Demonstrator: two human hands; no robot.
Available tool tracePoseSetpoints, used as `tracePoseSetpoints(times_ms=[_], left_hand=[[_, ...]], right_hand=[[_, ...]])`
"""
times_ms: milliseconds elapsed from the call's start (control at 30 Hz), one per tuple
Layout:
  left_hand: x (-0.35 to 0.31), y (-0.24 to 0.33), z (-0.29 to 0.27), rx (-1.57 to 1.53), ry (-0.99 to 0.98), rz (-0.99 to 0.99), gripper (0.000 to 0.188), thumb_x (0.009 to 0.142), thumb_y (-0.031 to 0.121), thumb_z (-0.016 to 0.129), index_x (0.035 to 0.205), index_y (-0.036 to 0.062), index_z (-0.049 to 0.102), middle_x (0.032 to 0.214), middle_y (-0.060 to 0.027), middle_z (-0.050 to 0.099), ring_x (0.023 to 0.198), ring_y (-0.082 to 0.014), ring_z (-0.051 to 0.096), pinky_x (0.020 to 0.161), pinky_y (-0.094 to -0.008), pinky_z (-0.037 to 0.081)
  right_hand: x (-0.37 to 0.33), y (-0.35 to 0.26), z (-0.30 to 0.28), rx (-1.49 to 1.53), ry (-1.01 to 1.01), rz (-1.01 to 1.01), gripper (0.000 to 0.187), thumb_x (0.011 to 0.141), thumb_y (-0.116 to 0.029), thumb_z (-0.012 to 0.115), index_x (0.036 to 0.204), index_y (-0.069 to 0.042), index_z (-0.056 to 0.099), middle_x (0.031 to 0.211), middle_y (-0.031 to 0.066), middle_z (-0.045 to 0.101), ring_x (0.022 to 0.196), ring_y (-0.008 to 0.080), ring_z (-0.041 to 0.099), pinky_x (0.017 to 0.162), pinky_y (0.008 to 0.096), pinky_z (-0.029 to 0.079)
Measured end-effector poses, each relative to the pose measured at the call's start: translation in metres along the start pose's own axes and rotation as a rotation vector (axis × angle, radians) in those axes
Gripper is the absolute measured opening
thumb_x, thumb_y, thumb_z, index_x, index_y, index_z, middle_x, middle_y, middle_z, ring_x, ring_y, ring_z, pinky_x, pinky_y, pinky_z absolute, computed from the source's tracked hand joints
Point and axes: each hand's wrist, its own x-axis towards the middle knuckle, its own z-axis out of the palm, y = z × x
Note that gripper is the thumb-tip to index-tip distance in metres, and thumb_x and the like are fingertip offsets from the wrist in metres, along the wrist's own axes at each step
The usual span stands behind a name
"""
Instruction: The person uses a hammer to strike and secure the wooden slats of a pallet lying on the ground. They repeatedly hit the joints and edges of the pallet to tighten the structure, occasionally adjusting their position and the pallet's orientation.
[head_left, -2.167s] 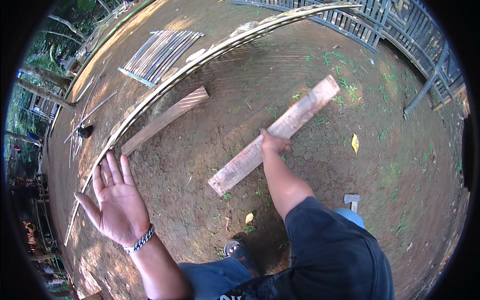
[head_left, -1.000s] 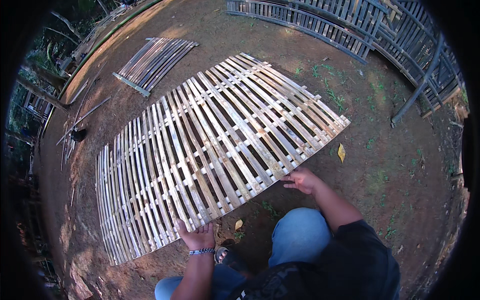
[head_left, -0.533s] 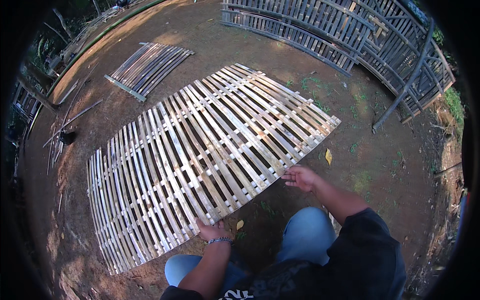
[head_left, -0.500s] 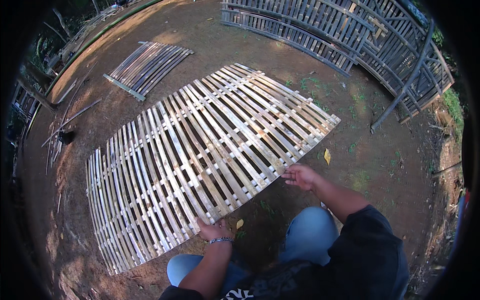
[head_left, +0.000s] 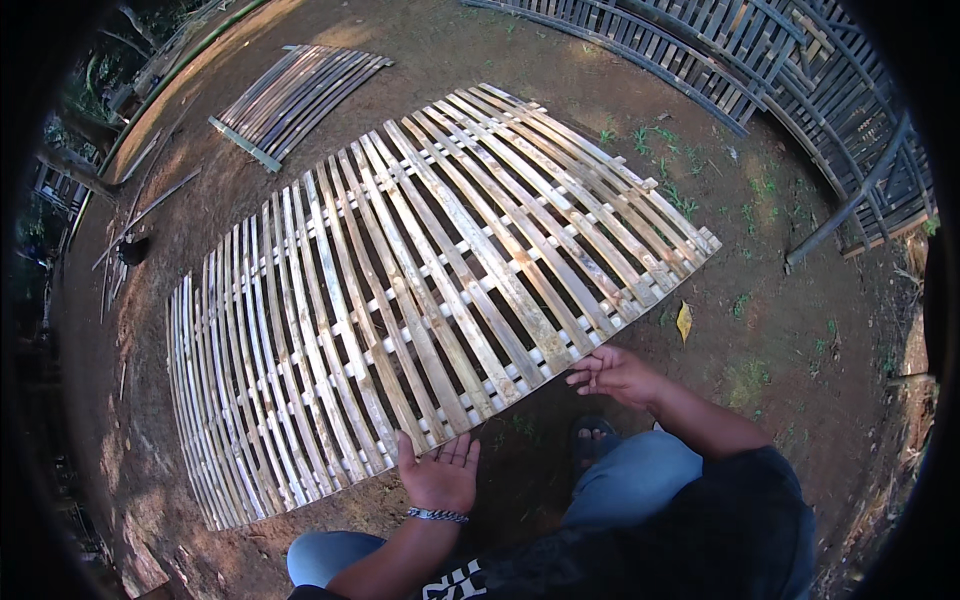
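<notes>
Here I see large pale slatted bamboo panel point(head_left: 420, 290) flat on dirt ground point(head_left: 800, 330); left hand point(head_left: 440, 475) and right hand point(head_left: 615, 375) at near edge, both grips wide, empty.

Bare brown dirt ground point(head_left: 800, 330) is carrying everything here. A large panel of pale bamboo slats point(head_left: 420, 280) is lying flat across the centre, stretching from seven o'clock to two o'clock. A smaller bundle of slats point(head_left: 295, 95) is lying at eleven o'clock. A yellow leaf point(head_left: 684, 321) is resting at three o'clock, just beside the panel's corner. Grass tufts point(head_left: 670, 195) are sprouting at two o'clock.
</notes>
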Motion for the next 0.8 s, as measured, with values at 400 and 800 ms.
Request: tracePoseSetpoints(times_ms=[400,800], left_hand=[[0.005,-0.021,0.019,0.162,0.326,0.230,0.127,0.081,0.070,0.073,0.159,-0.0062,0.009,0.161,-0.0261,0.024,0.147,-0.0366,0.032,0.123,-0.0455,0.029],[0.007,-0.033,0.034,0.285,0.510,0.326,0.129,0.082,0.073,0.069,0.159,-0.0082,0.006,0.160,-0.0205,0.027,0.144,-0.0307,0.036,0.120,-0.0408,0.032]], right_hand=[[0.138,0.006,-0.274,-1.286,0.994,0.218,0.054,0.099,-0.039,0.062,0.145,-0.012,0.055,0.149,0.0180,0.054,0.133,0.0331,0.054,0.114,0.0488,0.041],[0.154,0.036,-0.319,-1.357,1.069,0.434,0.057,0.097,-0.039,0.064,0.146,-0.011,0.053,0.149,0.0184,0.052,0.136,0.0344,0.051,0.115,0.0514,0.037]])
